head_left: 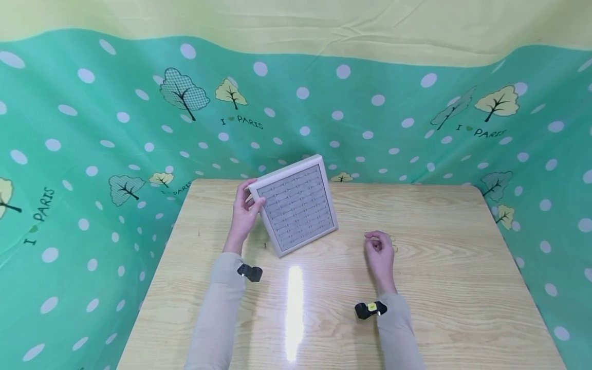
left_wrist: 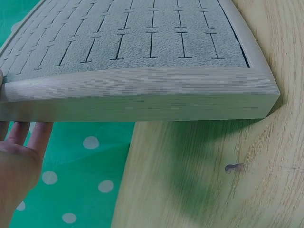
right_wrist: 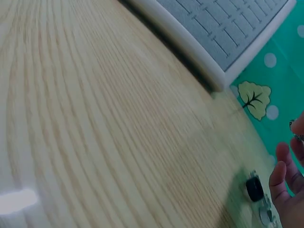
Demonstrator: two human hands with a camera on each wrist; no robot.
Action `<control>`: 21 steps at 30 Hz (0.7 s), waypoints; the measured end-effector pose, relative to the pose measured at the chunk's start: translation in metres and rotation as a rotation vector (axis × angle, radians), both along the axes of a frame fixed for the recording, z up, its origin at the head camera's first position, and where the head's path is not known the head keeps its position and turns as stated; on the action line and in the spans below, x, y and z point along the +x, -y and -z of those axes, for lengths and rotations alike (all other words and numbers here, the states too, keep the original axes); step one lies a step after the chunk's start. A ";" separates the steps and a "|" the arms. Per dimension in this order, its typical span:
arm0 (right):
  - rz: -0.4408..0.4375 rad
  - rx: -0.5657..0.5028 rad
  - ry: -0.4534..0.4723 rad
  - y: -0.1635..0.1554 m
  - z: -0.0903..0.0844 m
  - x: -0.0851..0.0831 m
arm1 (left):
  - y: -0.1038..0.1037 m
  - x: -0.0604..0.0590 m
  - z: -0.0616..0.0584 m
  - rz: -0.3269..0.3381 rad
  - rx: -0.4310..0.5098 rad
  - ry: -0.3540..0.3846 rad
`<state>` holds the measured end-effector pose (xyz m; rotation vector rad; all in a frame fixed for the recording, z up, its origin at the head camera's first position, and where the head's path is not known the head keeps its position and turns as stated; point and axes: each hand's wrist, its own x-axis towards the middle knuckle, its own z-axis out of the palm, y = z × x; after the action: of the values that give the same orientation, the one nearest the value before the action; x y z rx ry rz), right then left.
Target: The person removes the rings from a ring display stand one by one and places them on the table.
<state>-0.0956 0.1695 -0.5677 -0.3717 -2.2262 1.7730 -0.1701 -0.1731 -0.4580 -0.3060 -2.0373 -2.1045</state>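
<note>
A ring display tray, with a pale frame and grey slotted foam, stands tilted on the table. My left hand grips its upper left corner, thumb on the front edge and fingers behind. In the left wrist view those fingers show below the frame's side. To the right of the tray, my right hand is raised over the table with its fingers curled. Its fingertips pinch a small silvery ring, mostly out of frame. Close by on the table lie a ring with a black face and a silver ring.
The light wooden table has a small dark mark near the tray. A green dotted curtain hangs behind the table and along both sides. The tray's top edge leans close to the curtain.
</note>
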 end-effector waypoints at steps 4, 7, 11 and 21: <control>0.026 -0.010 -0.022 -0.015 0.003 0.002 | 0.001 -0.001 0.001 0.001 0.009 -0.005; 0.057 -0.038 -0.022 -0.027 0.003 0.004 | 0.001 -0.001 0.001 0.002 0.008 -0.009; 0.093 -0.039 -0.015 -0.043 0.003 0.006 | 0.001 -0.002 0.001 0.007 0.006 -0.015; 0.124 0.034 0.066 -0.077 0.003 0.007 | 0.006 -0.013 0.022 0.012 0.039 -0.008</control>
<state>-0.0888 0.2467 -0.5705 -0.5564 -2.2226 1.6803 -0.1834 -0.1787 -0.4798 -0.3216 -1.9921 -2.1439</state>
